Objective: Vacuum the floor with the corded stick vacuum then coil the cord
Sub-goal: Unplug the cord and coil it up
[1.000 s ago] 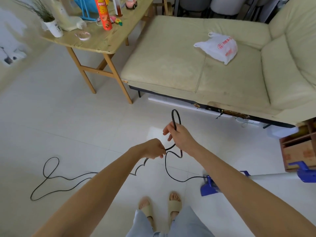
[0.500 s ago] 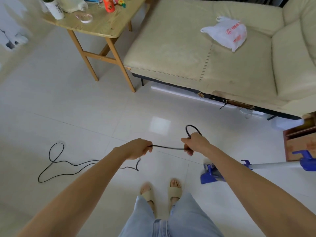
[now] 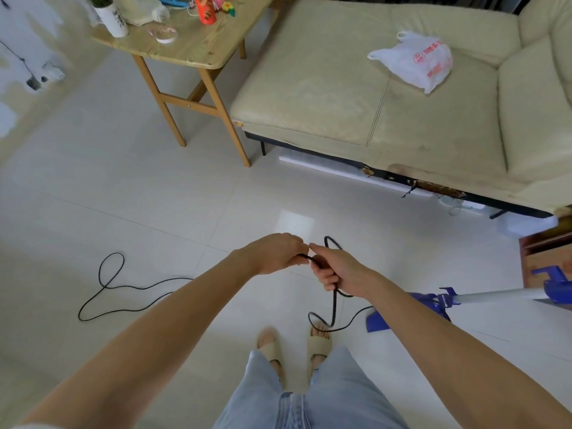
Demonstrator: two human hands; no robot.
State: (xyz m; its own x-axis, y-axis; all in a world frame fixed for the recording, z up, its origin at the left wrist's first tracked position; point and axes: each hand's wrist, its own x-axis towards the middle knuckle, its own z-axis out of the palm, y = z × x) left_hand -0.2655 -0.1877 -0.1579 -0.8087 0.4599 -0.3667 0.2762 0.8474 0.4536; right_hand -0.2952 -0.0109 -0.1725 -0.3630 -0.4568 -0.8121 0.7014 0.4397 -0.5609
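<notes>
Both forearms are bare from the elbow down, with no watch, ring or band on the left hand [image 3: 272,253] or the right hand [image 3: 340,270]. Below them show light blue jeans [image 3: 312,397] (faded, loose at the hem) and beige open-toed slide sandals [image 3: 318,343].

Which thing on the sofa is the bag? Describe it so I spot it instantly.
Find the cream leather sofa at upper right. On its seat, near the backrest, lies a crumpled white plastic bag with red print. It is the only loose item on the cushions.
</notes>
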